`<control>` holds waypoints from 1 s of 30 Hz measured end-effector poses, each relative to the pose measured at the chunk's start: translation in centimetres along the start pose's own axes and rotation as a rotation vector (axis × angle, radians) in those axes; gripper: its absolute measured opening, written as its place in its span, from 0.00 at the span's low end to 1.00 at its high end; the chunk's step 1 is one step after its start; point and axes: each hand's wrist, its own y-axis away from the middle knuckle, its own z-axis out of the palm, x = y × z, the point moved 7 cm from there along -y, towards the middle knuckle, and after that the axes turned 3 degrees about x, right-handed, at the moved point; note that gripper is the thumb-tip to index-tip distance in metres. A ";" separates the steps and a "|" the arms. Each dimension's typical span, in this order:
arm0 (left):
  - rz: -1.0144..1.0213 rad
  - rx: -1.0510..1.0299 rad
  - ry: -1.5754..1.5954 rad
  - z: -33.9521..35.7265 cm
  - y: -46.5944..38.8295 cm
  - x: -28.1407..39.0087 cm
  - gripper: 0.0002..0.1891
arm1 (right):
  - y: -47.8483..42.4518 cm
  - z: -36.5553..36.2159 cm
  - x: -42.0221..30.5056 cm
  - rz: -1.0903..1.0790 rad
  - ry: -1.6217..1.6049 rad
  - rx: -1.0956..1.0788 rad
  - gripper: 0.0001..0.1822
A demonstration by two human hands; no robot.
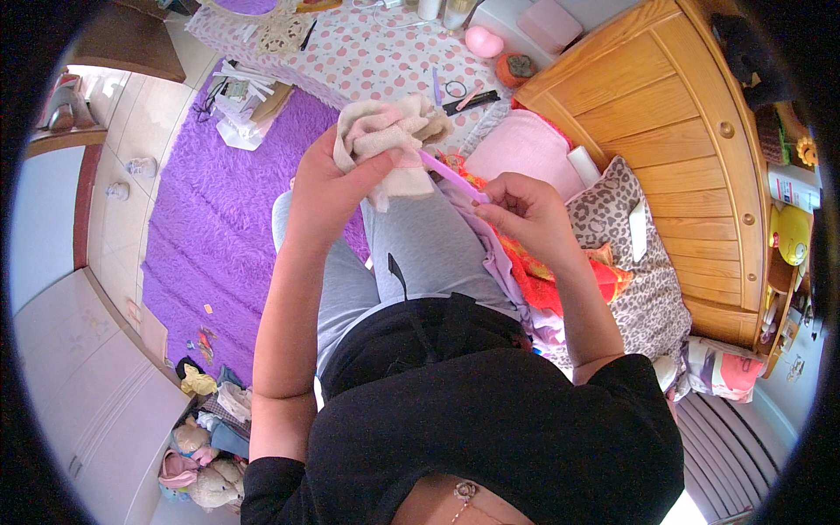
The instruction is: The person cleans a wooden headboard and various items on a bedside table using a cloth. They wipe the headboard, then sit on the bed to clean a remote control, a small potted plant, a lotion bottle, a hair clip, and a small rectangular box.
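My left hand (341, 177) grips a bunched cream and pink cloth (410, 174), thumb on its near side. My right hand (518, 210) pinches one end of a thin pink-purple strip (453, 176), whose other end meets the cloth; I cannot tell whether it is joined to it or only tucked in. Both hands are raised above my grey trousers (426, 249). Past the cloth, a purple stick (436, 86), a black ring (455, 88) and a black flat item (472, 103) lie on a fruit-patterned tablecloth (367, 46).
A pink cushion (518, 154), an orange-red cloth (535, 282) and a leopard-print pillow (613, 216) lie at the right, before a wooden headboard (656, 131). A purple shaggy rug (210, 230) covers the floor at the left. Clothes and plush toys (216, 482) are heaped at the lower left.
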 end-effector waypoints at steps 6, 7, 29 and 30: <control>-0.026 -0.020 -0.033 0.6 0.2 -0.4 0.21 | 0.1 0.3 1.7 0.102 -0.058 -0.051 0.07; -0.020 -0.026 -0.036 0.8 0.2 -0.8 0.20 | 0.0 0.3 1.7 0.064 -0.008 -0.047 0.06; -0.330 0.095 0.620 2.2 -0.4 -8.5 0.26 | -5.4 -9.4 5.1 -0.391 1.091 0.167 0.13; -0.340 0.076 0.651 2.7 -0.5 -8.9 0.26 | -6.7 -8.4 5.4 -0.406 1.038 0.173 0.13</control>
